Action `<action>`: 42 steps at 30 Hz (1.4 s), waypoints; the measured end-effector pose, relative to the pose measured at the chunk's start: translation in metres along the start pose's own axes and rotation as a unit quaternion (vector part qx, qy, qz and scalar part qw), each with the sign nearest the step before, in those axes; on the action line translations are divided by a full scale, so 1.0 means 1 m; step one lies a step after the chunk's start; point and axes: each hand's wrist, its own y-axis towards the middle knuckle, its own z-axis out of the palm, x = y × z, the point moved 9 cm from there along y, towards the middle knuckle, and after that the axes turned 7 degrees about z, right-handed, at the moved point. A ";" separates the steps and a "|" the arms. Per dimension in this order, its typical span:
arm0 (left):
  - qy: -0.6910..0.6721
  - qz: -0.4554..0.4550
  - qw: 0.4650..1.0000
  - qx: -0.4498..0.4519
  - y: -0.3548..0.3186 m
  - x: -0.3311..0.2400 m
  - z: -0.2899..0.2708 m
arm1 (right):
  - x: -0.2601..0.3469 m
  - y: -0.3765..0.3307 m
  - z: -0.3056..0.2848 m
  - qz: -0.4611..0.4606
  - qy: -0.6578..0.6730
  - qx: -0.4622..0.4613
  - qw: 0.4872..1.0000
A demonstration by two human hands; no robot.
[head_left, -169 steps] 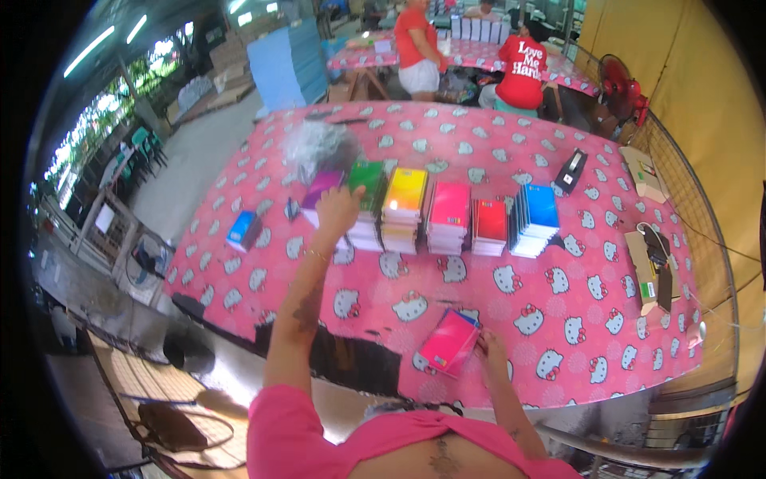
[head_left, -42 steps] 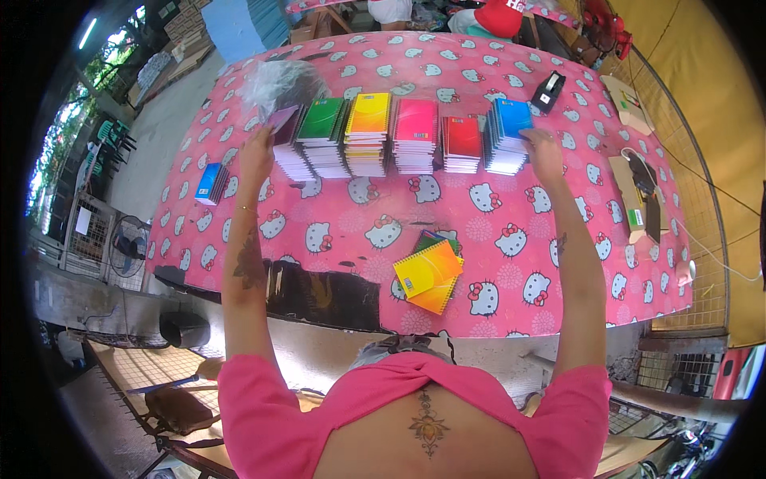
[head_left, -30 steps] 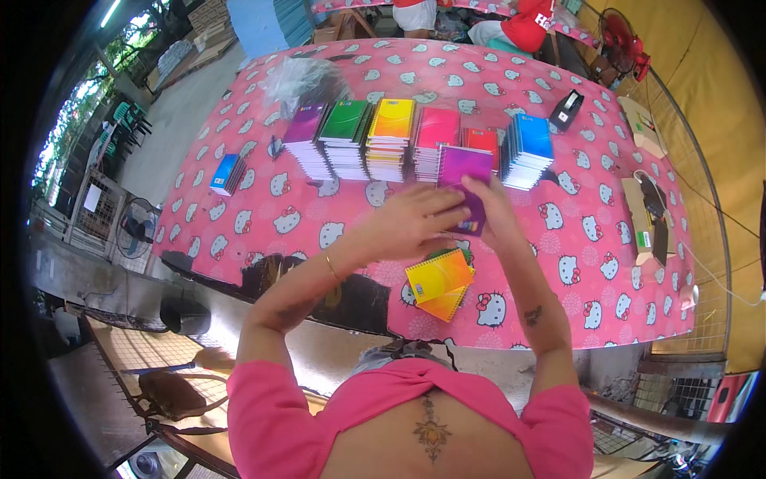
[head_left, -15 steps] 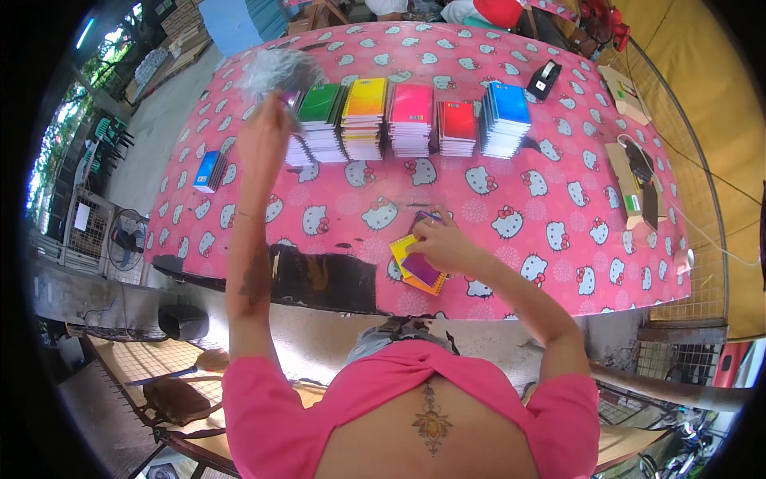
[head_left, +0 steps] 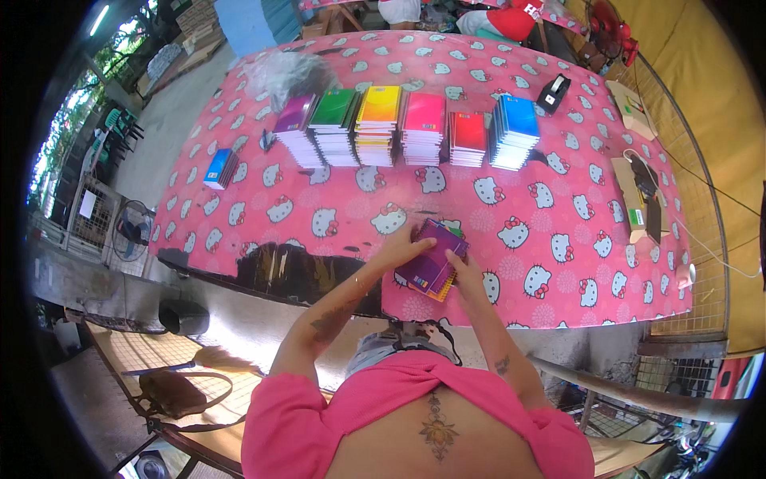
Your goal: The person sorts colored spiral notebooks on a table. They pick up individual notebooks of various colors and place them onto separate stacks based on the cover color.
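Note:
A small pile of spiral notebooks lies near the table's front edge, a purple notebook on top and yellow and green edges showing beneath. My left hand grips its left side, and my right hand closes on its right side. Behind them stands a row of notebook stacks: purple, green, yellow, pink, a shorter red one and blue. A few small blue notebooks sit apart at the left.
A crumpled clear plastic bag lies behind the purple stack. A black tape dispenser stands at the back right, with open cardboard boxes along the right edge. The pink patterned tablecloth is torn at front left, baring a dark surface.
My left hand has come from the purple stack down to the small pile, where a purple notebook now lies on top. My right hand has shifted to the pile's right side.

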 end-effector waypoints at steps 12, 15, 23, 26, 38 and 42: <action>-0.423 -0.034 0.905 0.025 -0.075 -0.036 -0.070 | 0.021 -0.032 0.090 -0.239 -0.159 0.186 0.940; -0.434 -0.030 0.900 0.008 -0.101 0.020 -0.064 | 0.002 -0.042 0.129 -0.201 -0.177 0.162 0.950; -0.369 -0.028 0.928 -0.028 -0.117 0.077 -0.100 | -0.052 0.004 0.183 -0.247 -0.146 0.166 0.943; -0.380 0.000 0.925 -0.022 -0.112 0.085 -0.106 | -0.062 0.015 0.184 -0.286 -0.213 0.123 0.926; 0.255 0.223 0.936 0.090 -0.105 -0.026 -0.135 | -0.086 0.011 0.202 0.015 0.156 0.206 0.966; 0.323 0.251 0.911 0.054 -0.069 -0.050 -0.165 | -0.068 0.018 0.180 -0.283 -0.137 0.207 0.926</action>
